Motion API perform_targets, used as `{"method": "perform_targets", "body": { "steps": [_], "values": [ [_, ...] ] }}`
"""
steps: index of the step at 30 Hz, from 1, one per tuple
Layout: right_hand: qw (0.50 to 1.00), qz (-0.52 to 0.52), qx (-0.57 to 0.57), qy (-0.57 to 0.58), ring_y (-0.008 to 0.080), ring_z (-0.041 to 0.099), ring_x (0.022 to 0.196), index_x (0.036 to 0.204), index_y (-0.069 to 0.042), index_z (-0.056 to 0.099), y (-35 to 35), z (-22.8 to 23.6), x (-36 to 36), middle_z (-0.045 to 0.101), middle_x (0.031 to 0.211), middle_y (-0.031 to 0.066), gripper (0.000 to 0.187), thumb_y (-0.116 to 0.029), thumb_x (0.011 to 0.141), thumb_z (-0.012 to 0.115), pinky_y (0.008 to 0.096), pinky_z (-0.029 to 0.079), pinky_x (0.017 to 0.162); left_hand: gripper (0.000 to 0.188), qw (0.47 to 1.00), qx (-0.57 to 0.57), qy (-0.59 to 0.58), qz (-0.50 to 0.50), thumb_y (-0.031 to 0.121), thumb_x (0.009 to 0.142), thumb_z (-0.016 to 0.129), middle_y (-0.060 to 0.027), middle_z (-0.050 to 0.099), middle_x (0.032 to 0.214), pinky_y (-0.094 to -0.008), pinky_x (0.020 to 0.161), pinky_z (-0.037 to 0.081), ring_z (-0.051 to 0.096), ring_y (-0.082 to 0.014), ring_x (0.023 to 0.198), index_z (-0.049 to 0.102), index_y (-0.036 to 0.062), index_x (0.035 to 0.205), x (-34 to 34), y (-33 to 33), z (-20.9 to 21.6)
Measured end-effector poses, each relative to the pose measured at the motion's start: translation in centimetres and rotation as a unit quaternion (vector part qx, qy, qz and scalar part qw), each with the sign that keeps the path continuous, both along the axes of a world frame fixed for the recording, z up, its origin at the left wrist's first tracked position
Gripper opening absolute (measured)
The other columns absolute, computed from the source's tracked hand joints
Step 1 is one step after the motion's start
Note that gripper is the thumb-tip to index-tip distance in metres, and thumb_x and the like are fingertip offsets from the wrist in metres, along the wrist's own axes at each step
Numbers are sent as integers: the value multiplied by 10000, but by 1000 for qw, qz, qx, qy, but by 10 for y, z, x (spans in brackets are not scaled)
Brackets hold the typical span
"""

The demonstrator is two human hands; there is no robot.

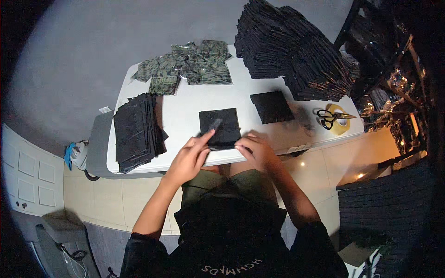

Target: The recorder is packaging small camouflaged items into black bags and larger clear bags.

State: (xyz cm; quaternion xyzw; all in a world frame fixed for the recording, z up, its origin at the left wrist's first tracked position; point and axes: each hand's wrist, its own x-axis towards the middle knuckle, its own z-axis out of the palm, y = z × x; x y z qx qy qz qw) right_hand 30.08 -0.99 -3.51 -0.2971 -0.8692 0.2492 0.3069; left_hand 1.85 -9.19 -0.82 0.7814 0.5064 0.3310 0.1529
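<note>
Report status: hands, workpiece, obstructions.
Left hand on black fabric-like square. Right hand at its near right corner. Black-handled metal scissors lie right, apart from it.

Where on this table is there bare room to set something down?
The white table shows bare between the left black stack and the black piece at the left hand, and from that piece up to the camouflage packets. Crowded: the far right, under the large black pile, and the right end, where scissors overlap a tape roll.

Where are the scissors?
In the head view, the scissors lie across the yellow tape roll at the right of the table, past the right hand.
</note>
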Motion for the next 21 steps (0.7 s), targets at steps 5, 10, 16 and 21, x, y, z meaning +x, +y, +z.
{"method": "perform_targets", "body": {
  "steps": [5,10,16,21],
  "values": [
    [994,-28,-90,58,403,747,948,1119,-6,698,17,18,-17,741,986,208,177,-179,1093,673,483,566,843,673,976,-134,-157,70,39,1078,642,-99,576,721,-324,715,491,536,-179,658,447,173,1708,1,23,8],
    [997,-45,-65,18,463,741,948,1128,-34,695,40,17,-27,748,1005,236,187,-212,1117,638,513,576,810,660,975,-96,-160,117,35,1084,634,-136,635,690,-325,649,464,571,-218,586,432,196,1691,6,37,3],
    [993,-107,-34,-26,455,745,840,1077,-29,723,41,16,-40,746,911,222,195,-220,1085,688,515,561,733,577,982,-58,-92,152,-16,1079,614,-256,728,831,-467,727,578,748,-477,783,495,184,1607,15,44,9],
    [982,-188,3,-30,479,748,863,1036,-36,735,34,3,-51,762,910,247,274,-306,1075,706,581,576,752,564,989,10,-56,134,-28,1066,604,-302,754,948,-589,742,569,760,-518,917,512,187,1579,15,54,-4]
  ]
}}
